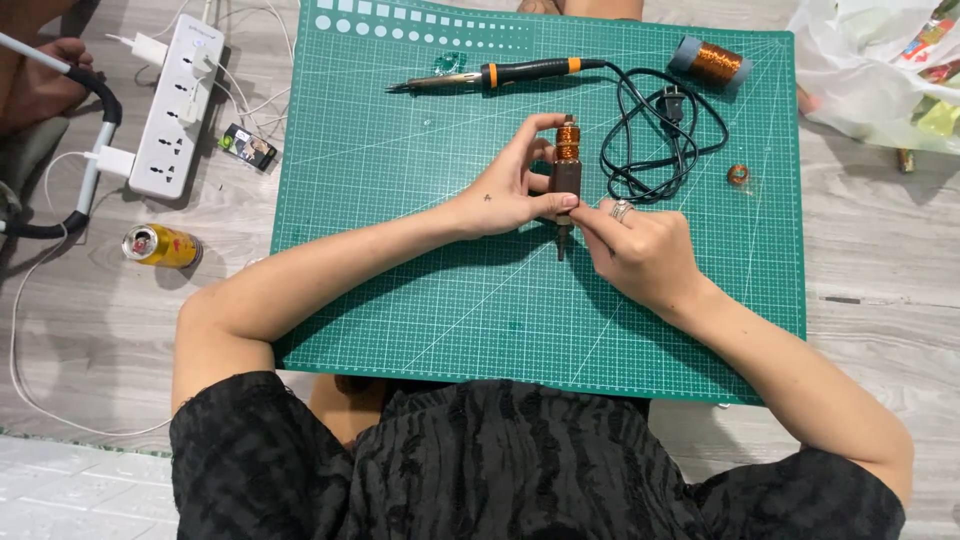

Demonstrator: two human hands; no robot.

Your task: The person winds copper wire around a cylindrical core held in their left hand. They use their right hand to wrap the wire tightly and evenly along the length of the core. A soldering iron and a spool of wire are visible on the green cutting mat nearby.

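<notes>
Overhead view from a head-worn camera, looking down at 2 bare forearms over a green cutting mat (420, 300) laid on a pale wood-pattern floor (880, 300).

Held upright near the mat's centre: a small dark brown tool body (566, 182) with a tight copper wire coil (568, 140) wound round its upper end and a thin tip pointing down toward the mat. Kept raised between both hands, probably so the coil stays in plain sight and free to turn.

Left hand (510, 190): fingers curled round the left side of the tool body, thumb and fingertips pinching it, index finger reaching up beside the coil, seemingly to steady it.

Right hand (640, 250): fingers bunched together, tips pressed against the lower right of the tool body, a ring on 1 finger. Too small to tell whether a wire end is pinched there.

Beyond the hands, within easy reach: a soldering iron (500, 74) with black and orange handle, lying flat, its black cord (650, 130) looped just right of the hands. A spool of copper wire (712, 62) on its side at the mat's far right corner. 1 small loose copper ring (739, 176) near the right edge.

Off the mat, left: a white power strip (180, 100) with plugs, a yellow drink can (160, 245) on its side, a small dark card (248, 146). Top right: a white plastic bag (870, 70) of packets.
</notes>
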